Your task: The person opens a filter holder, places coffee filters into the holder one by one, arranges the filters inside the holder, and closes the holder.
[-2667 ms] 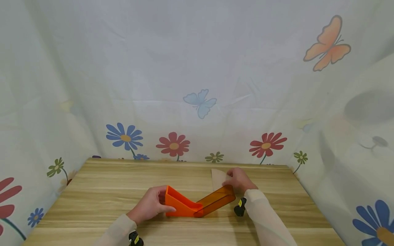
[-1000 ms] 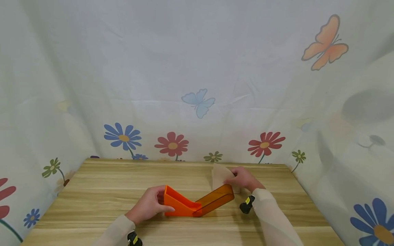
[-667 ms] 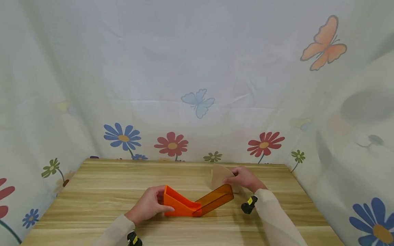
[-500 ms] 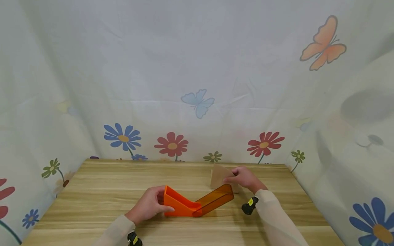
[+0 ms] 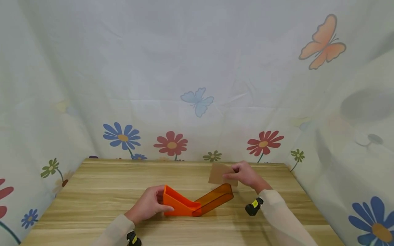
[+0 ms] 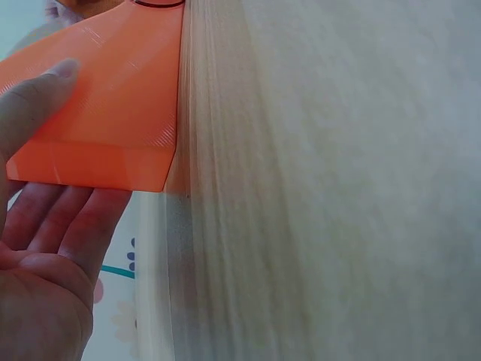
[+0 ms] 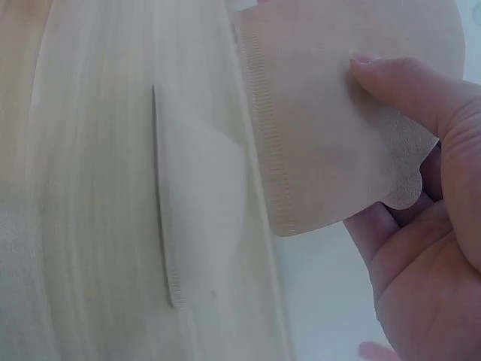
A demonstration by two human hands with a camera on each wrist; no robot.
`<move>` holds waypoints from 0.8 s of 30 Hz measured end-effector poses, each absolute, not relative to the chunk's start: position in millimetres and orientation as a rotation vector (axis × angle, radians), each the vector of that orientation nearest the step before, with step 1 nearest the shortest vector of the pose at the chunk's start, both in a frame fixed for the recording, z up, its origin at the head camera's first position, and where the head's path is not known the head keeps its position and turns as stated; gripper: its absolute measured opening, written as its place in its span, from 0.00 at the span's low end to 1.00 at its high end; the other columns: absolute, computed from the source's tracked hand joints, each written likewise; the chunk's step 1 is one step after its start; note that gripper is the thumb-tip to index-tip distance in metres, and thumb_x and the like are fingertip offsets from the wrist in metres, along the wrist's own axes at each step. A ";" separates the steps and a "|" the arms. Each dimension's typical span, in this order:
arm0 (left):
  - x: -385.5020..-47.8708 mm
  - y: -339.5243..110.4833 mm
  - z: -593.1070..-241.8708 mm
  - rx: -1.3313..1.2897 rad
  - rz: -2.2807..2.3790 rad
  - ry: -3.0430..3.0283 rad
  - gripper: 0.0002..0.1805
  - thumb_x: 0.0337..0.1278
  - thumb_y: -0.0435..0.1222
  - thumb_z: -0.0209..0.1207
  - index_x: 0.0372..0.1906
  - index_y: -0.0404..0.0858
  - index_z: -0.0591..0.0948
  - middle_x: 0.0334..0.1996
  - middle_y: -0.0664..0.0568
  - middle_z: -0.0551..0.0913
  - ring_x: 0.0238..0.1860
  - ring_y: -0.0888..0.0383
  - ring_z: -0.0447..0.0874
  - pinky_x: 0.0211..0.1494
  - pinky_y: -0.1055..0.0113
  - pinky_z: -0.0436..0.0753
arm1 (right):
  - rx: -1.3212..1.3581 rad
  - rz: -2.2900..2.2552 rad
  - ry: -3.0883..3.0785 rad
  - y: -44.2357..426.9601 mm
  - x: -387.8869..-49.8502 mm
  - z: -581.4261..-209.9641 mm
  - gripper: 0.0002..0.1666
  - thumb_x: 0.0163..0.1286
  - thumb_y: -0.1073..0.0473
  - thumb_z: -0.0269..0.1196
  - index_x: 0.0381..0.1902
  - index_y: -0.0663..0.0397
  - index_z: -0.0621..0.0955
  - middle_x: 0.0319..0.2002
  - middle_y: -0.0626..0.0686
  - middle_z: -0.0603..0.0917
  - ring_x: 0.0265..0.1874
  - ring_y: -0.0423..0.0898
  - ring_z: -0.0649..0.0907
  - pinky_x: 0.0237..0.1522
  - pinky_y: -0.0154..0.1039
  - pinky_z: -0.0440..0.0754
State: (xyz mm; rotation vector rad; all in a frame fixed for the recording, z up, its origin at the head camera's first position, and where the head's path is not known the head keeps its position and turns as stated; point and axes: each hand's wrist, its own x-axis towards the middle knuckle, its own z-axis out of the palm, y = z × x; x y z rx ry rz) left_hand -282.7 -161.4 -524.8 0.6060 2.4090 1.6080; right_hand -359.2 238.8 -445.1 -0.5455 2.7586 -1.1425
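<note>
An orange holder (image 5: 180, 205) stands on the table, its clear amber lid (image 5: 215, 200) swung out to the right at a slant. My left hand (image 5: 150, 204) grips the holder's left end, thumb on the near side; in the left wrist view the thumb lies across the orange wall (image 6: 113, 98) with fingers beneath the end. Behind the lid, my right hand (image 5: 247, 176) pinches a brown paper piece (image 5: 219, 173). The right wrist view shows this paper (image 7: 316, 128) with a crimped edge and a small tab, between thumb and fingers. A paler piece (image 7: 203, 203) with a crimped edge lies on the wood.
The wooden table (image 5: 123, 177) has a printed curtain (image 5: 197, 61) with flowers and butterflies behind it and at both sides. A small black device (image 5: 254, 206) sits at the right wrist and another (image 5: 134, 238) at the left.
My right hand has moved right and slightly away from me, and the brown paper in it has been lifted and turned. My left hand, the holder and the lid have stayed about the same.
</note>
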 end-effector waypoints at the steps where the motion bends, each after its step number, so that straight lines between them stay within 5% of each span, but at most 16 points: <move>1: -282.8 -161.3 -524.6 0.607 1.606 2.411 0.30 0.46 0.52 0.78 0.55 0.49 0.83 0.49 0.56 0.89 0.45 0.57 0.87 0.54 0.64 0.88 | -0.557 -1.141 2.762 238.3 -358.0 -442.4 0.16 0.65 0.49 0.73 0.27 0.55 0.86 0.22 0.45 0.78 0.24 0.44 0.73 0.26 0.34 0.71; 6: -282.1 -161.0 -523.9 0.607 1.602 2.416 0.29 0.46 0.51 0.78 0.55 0.49 0.83 0.49 0.56 0.89 0.45 0.57 0.87 0.53 0.65 0.87 | -0.633 -1.133 2.763 233.3 -349.8 -428.3 0.12 0.66 0.50 0.73 0.35 0.53 0.90 0.34 0.50 0.90 0.32 0.45 0.82 0.35 0.36 0.82; 13: -282.1 -160.9 -523.6 0.596 1.595 2.415 0.29 0.47 0.50 0.78 0.55 0.48 0.83 0.49 0.56 0.89 0.45 0.57 0.88 0.53 0.65 0.88 | -0.690 -1.140 2.756 225.8 -336.9 -408.2 0.14 0.67 0.51 0.73 0.26 0.54 0.86 0.25 0.49 0.81 0.24 0.44 0.73 0.24 0.34 0.69; 24: -279.5 -159.9 -520.7 0.603 1.614 2.394 0.30 0.47 0.50 0.78 0.56 0.47 0.83 0.49 0.55 0.89 0.45 0.56 0.88 0.52 0.66 0.88 | -0.835 -1.257 2.677 211.5 -325.6 -385.6 0.12 0.68 0.51 0.71 0.30 0.53 0.89 0.23 0.46 0.81 0.21 0.40 0.73 0.23 0.33 0.69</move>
